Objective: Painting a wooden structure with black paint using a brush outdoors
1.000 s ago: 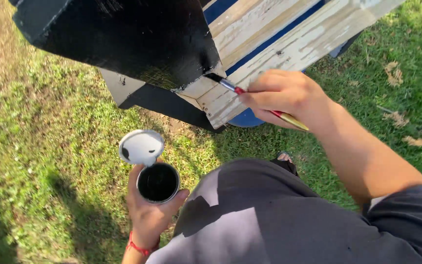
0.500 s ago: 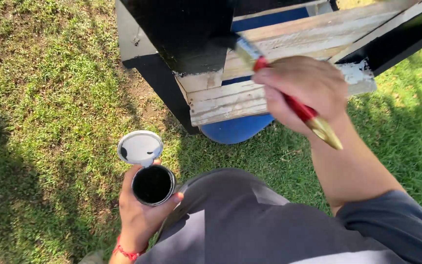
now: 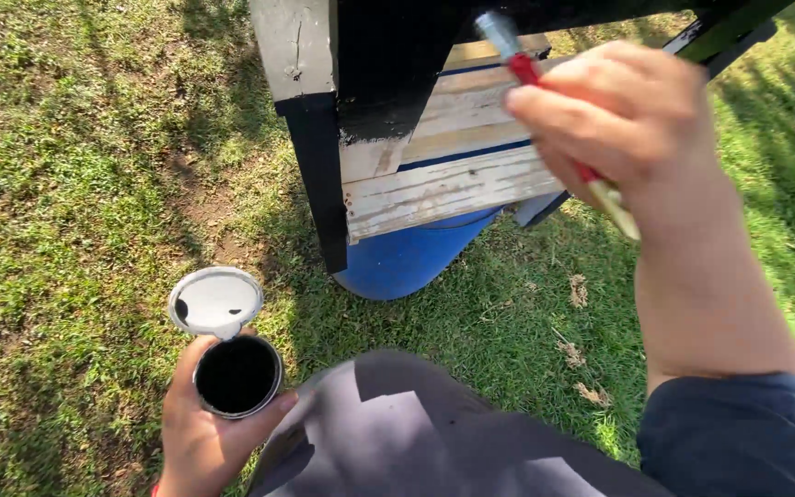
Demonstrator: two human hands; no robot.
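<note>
I grip one paintbrush [image 3: 558, 120] in my closed right hand [image 3: 623, 115], far right, its long axis slanting, bristles pointing far-left at the wooden structure [image 3: 434, 189]. My left hand [image 3: 200, 433] wraps one open paint can [image 3: 236, 375], near left.

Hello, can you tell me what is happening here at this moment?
A person stands on grass and paints a wooden structure black. The right hand holds a paintbrush with a red handle, raised against the structure's upper, already black part. The left hand holds an open small can of black paint, with its lid tilted up beside the opening. Lower boards of the structure are bare, weathered wood. A blue barrel lies under it.
</note>
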